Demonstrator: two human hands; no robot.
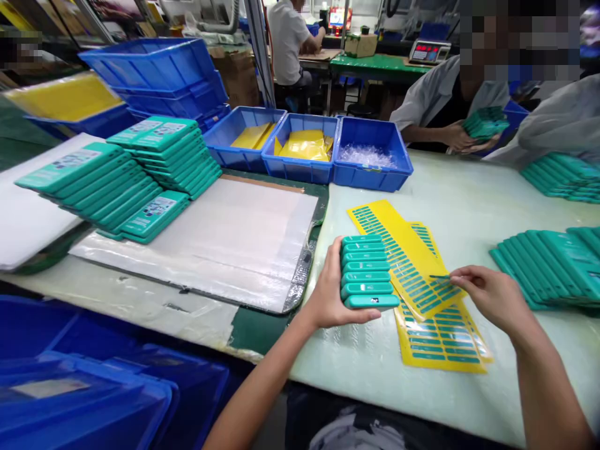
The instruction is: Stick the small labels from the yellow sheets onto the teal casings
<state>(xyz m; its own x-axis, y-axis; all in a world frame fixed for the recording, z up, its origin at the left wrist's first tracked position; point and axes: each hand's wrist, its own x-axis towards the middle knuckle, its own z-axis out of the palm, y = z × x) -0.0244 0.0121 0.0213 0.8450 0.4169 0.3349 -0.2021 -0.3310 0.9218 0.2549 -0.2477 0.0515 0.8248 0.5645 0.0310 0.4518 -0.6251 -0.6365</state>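
Note:
My left hand is wrapped round a stack of several flat green cases, their narrow ends facing me. Most ends carry a strip; the lowest shows a small dark port. My right hand pinches a thin green sticker strip between thumb and fingertips, just above the yellow sticker sheets. Those sheets bear rows of green strips and overlap on the table to the right of the held stack. Whether the pinched strip still touches the sheet, I cannot tell.
Green cases are piled on a white board at left, and more cases lie at right. Blue bins line the back, holding yellow sheets and clear scraps. Across the table, a person's hands hold green cases.

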